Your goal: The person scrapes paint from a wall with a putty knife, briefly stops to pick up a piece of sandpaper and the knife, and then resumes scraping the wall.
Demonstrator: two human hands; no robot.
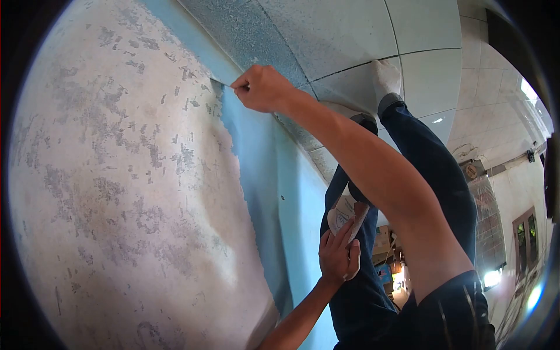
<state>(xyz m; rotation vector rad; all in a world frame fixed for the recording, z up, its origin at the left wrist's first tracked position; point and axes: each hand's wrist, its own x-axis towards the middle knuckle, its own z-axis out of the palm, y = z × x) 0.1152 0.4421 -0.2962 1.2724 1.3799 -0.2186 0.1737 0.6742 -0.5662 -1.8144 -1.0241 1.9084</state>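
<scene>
My right hand (263,88) reaches to the wall in a pinch around a thin, flat scraper (221,83). The scraper's tip touches the wall (128,192) where the patchy white and grey surface meets a light blue band (256,192). Lower down, my left hand (338,256) grips a curled printed sheet (342,214), pale with blue lettering on one side and brownish on another. It is held in front of my legs; what lies inside the curl cannot be made out.
My legs in dark trousers (431,151) stand on a floor of large pale tiles (431,76). A dusty grey strip (245,35) runs along the wall's foot. Boxes (382,242) show behind my legs, and a window (525,236) is far right.
</scene>
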